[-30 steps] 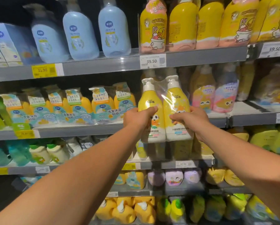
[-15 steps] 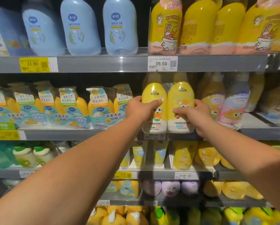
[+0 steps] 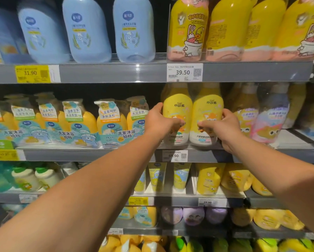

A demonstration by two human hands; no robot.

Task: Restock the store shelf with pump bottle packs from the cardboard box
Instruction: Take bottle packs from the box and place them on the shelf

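Curling its fingers (image 3: 177, 122) round the left side, the left hand (image 3: 159, 124) grips the yellow pump bottle pack (image 3: 206, 110), which stands upright at the near edge of the middle shelf (image 3: 79, 155); the right hand (image 3: 225, 128) clasps its right side, fingers curled.

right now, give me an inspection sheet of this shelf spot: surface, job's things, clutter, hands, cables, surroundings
Surface: grey shelf, second from the top in view, with a 69.90 price tag on its front edge.
Job's things: twin pack of yellow pump bottles, upright, its base at the shelf's front edge; cardboard box not in view.
Clutter: nothing seen.
Hands: left hand grips the pack's left side; right hand grips its right side.
Cables: nothing seen.
Surroundings: blue-and-yellow packs to the left, pink-labelled bottles to the right, blue bottles on the shelf above.
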